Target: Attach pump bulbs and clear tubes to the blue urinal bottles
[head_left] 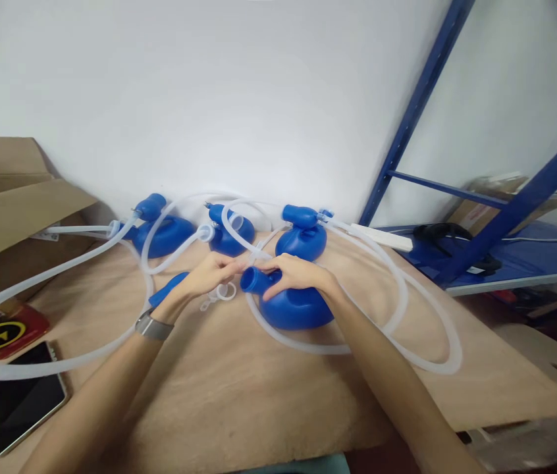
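- We see a squat blue flask (292, 308) resting on its round base, its short open neck tilted up to the left.
- A clear tube (308, 347) loops loosely around it.

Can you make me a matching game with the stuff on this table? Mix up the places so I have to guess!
Things:
1. round blue plastic bottle with open spout
2. flat black phone
3. brown cardboard box
4. long white power strip

Places:
A. back left, flaps open
B. under the right hand
C. front left, lying flat
D. back right, beside the blue metal shelf

Pairs: 1-B, 2-C, 3-A, 4-D
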A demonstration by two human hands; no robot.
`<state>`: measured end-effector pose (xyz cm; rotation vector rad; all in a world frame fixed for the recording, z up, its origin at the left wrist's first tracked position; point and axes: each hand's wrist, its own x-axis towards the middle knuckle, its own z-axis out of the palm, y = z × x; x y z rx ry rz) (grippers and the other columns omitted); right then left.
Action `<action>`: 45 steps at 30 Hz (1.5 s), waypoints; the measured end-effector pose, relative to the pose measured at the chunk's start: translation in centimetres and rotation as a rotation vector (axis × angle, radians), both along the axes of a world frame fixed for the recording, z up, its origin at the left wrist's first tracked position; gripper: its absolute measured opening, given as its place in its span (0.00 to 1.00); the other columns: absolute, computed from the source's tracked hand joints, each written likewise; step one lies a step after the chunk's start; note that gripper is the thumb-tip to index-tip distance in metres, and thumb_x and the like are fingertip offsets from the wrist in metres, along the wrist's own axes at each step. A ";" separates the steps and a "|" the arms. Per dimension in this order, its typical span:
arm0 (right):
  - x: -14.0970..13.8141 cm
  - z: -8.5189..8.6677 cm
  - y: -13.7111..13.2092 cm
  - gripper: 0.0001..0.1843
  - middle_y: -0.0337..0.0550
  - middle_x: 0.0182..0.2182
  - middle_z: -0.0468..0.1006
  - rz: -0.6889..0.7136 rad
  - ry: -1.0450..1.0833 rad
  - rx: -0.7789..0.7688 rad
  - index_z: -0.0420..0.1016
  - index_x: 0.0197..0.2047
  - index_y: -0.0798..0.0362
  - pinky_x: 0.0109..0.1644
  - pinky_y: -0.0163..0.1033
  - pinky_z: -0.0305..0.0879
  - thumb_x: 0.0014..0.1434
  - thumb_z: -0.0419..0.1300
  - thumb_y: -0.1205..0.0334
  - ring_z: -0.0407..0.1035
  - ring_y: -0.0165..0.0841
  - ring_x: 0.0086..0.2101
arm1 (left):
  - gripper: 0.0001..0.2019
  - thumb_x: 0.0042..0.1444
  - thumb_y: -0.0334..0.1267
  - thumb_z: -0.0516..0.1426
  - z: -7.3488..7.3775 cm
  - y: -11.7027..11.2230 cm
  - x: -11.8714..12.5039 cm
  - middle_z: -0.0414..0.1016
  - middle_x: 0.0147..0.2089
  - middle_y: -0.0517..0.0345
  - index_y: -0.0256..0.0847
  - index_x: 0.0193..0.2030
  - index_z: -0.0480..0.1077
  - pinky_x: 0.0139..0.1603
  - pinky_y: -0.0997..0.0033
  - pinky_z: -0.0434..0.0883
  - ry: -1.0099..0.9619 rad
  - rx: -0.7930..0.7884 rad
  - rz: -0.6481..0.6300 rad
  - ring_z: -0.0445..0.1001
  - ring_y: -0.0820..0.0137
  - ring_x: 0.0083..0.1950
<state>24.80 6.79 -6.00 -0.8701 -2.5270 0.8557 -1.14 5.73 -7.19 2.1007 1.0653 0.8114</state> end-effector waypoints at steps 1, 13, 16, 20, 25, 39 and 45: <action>0.0 0.0 0.0 0.26 0.40 0.42 0.86 -0.014 -0.010 0.004 0.85 0.51 0.46 0.48 0.40 0.68 0.50 0.78 0.48 0.79 0.43 0.44 | 0.30 0.66 0.59 0.55 -0.1 -0.1 -0.9 0.54 0.19 0.65 0.41 0.19 0.57 0.24 0.71 0.53 0.020 0.028 0.060 0.52 0.76 0.23; 0.5 -0.4 1.1 0.34 0.47 0.48 0.84 -0.218 -0.144 0.094 0.75 0.66 0.45 0.46 0.43 0.68 0.60 0.70 0.45 0.78 0.48 0.45 | 0.15 0.69 0.48 0.54 -5.7 -2.0 -8.1 0.78 0.57 0.41 0.41 0.36 0.73 0.59 0.54 0.72 0.373 0.489 0.492 0.74 0.53 0.58; 0.6 -0.4 1.0 0.37 0.48 0.48 0.84 -0.250 -0.194 0.108 0.73 0.69 0.45 0.45 0.43 0.66 0.60 0.70 0.43 0.78 0.48 0.44 | 0.13 0.71 0.43 0.52 -6.4 -0.8 -8.4 0.72 0.64 0.36 0.39 0.46 0.75 0.63 0.46 0.70 0.648 0.547 0.599 0.68 0.47 0.66; 0.5 -0.3 0.8 0.38 0.46 0.43 0.84 -0.240 -0.202 0.121 0.72 0.70 0.46 0.42 0.41 0.65 0.60 0.69 0.43 0.77 0.45 0.40 | 0.15 0.72 0.42 0.50 -7.3 -0.5 -7.4 0.72 0.63 0.32 0.37 0.48 0.75 0.55 0.47 0.73 0.755 0.483 0.645 0.66 0.41 0.67; 0.5 -0.4 0.9 0.39 0.49 0.49 0.84 -0.238 -0.217 0.114 0.70 0.72 0.45 0.47 0.43 0.68 0.62 0.68 0.43 0.78 0.48 0.46 | 0.19 0.75 0.42 0.43 -7.5 -2.3 -7.0 0.75 0.51 0.31 0.34 0.52 0.72 0.45 0.53 0.72 0.872 0.413 0.689 0.77 0.45 0.51; -0.1 5.3 -5.0 0.39 0.46 0.45 0.87 -0.309 0.064 0.187 0.68 0.73 0.44 0.58 0.52 0.72 0.67 0.59 0.33 0.80 0.47 0.48 | 0.08 0.72 0.43 0.55 3.6 -5.9 -1.9 0.77 0.60 0.40 0.41 0.44 0.69 0.46 0.60 0.76 0.497 1.211 0.273 0.81 0.55 0.52; -0.8 4.8 -4.5 0.45 0.49 0.57 0.78 -0.160 0.526 -0.326 0.57 0.77 0.43 0.41 0.40 0.82 0.64 0.65 0.37 0.81 0.40 0.46 | 0.08 0.73 0.40 0.54 4.6 -3.7 4.1 0.76 0.63 0.41 0.42 0.41 0.69 0.52 0.57 0.77 0.305 1.265 0.146 0.78 0.56 0.58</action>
